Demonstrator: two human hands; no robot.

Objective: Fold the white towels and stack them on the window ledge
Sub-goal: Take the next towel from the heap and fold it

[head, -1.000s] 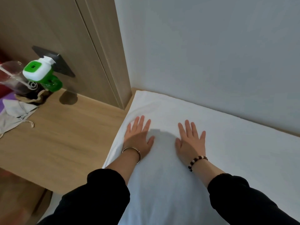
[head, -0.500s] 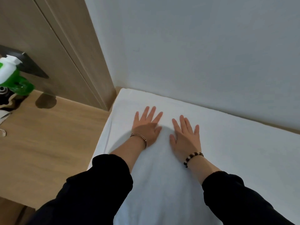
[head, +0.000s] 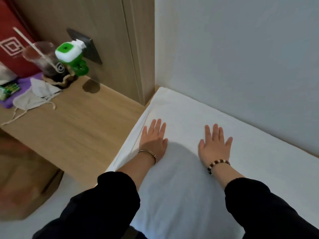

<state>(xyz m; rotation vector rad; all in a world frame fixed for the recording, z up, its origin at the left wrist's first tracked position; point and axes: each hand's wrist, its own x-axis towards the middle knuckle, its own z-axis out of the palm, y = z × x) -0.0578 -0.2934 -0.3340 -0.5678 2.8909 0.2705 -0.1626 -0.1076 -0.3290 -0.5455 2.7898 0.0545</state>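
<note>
Head view, setting: a person looks down along their own two arms at a white towel (head: 181, 107) spread flat beside a plain white wall (head: 241, 57).
Head view, towel: it lies against the foot of the wall, its far left corner tucked where the wall meets a wooden panel (head: 107, 40). Its left edge runs just beside a wooden tabletop (head: 72, 128). What it lies on is hidden under it.
Head view, left hand (head: 152, 141): palm down on the towel near its left edge, fingers straight and close together, holding nothing.
Head view, right hand (head: 214, 147): palm down on the towel, well apart from the left, fingers straight and slightly spread, holding nothing.
Head view, wrists: a thin metal bangle (head: 148, 153) on the left, a bead bracelet (head: 218, 163) on the right; both forearms come out of black sleeves (head: 107, 204).
Head view, tabletop, far left: a clear plastic cup (head: 43, 57) with a straw, and just to its right a green and white device (head: 70, 54) plugged into a dark wall socket (head: 86, 47).
Head view, further items: a red box (head: 10, 45) stands behind the cup. In front of the cup lies a pale cloth pouch (head: 32, 99) with loose drawstrings, partly on a purple item (head: 10, 100).
</note>
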